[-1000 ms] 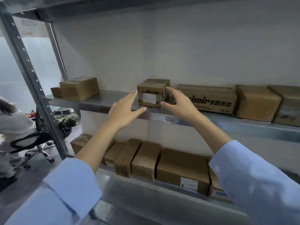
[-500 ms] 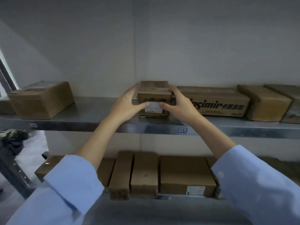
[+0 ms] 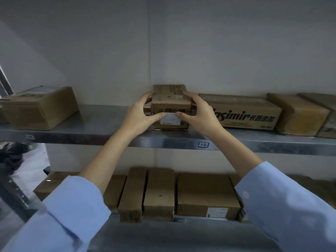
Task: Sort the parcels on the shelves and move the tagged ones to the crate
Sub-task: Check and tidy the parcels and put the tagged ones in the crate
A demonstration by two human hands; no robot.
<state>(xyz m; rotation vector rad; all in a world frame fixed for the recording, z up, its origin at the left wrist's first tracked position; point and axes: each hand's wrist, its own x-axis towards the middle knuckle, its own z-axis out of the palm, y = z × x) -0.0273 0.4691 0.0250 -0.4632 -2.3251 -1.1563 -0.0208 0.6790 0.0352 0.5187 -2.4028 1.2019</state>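
A small brown cardboard parcel (image 3: 170, 104) with a white label on its front stands on the upper metal shelf (image 3: 101, 122), in the middle of the view. My left hand (image 3: 141, 113) grips its left side, thumb on the front by the label. On the right side my right hand (image 3: 200, 115) holds it the same way, thumb on the front. A second, flatter box shows right behind the parcel's top. No crate is in view.
On the upper shelf a printed long box (image 3: 243, 111) lies right of the parcel, two more boxes (image 3: 300, 115) beyond it, and a larger box (image 3: 40, 108) at the left. Several parcels (image 3: 158, 193) line the lower shelf, one (image 3: 207, 193) with a white label.
My hands went from reaching beside the parcel to clasping it on both sides. The view has swung right and closer to the shelf, dropping the seated person and the upright from sight.
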